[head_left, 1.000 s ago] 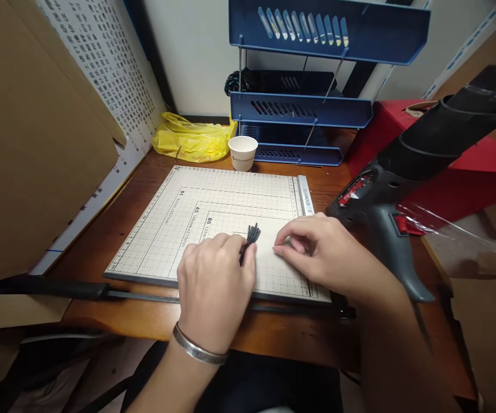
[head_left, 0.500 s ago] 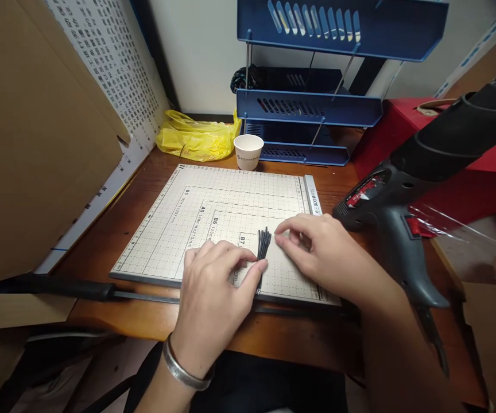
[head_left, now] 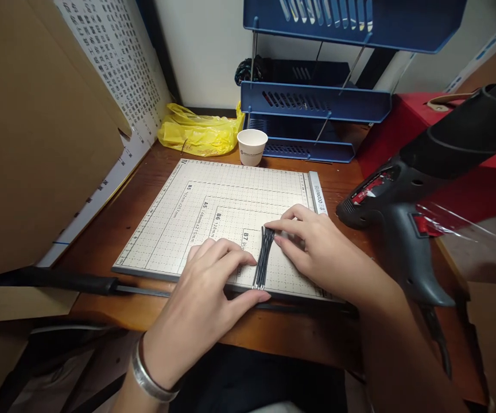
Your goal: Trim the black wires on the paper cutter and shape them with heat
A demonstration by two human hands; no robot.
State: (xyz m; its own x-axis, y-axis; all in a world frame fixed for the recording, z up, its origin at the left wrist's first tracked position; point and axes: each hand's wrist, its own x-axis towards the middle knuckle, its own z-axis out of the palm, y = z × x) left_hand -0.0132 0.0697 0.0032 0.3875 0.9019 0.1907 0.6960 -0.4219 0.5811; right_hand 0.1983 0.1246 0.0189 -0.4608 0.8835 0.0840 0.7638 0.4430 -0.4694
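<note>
A bundle of thin black wires [head_left: 264, 258] with silvery tips at the near end lies on the cream gridded board of a paper trimmer [head_left: 166, 229]. My right hand [head_left: 312, 238] pinches the bundle's far end between thumb and index finger. At the near end, my left hand [head_left: 213, 281] has thumb and index finger spread apart. Its thumb lies along the board's front edge just below the silvery tips, and its index fingertip is beside the wires' left side. A metal bracelet [head_left: 148, 378] circles the left wrist.
The trimmer's black-handled arm [head_left: 84, 284] lies along the front edge. Behind the board stand a paper cup [head_left: 252, 148], a yellow plastic bag [head_left: 200, 132] and a blue tray rack [head_left: 317, 100]. A heat gun [head_left: 403, 241] and a red box [head_left: 386, 120] are at right; cardboard [head_left: 37, 143] rises at left.
My right hand has moved left onto the wires' far end. My left thumb has let go of the bundle's middle and slid down to its near end; the wires lie more fanned out.
</note>
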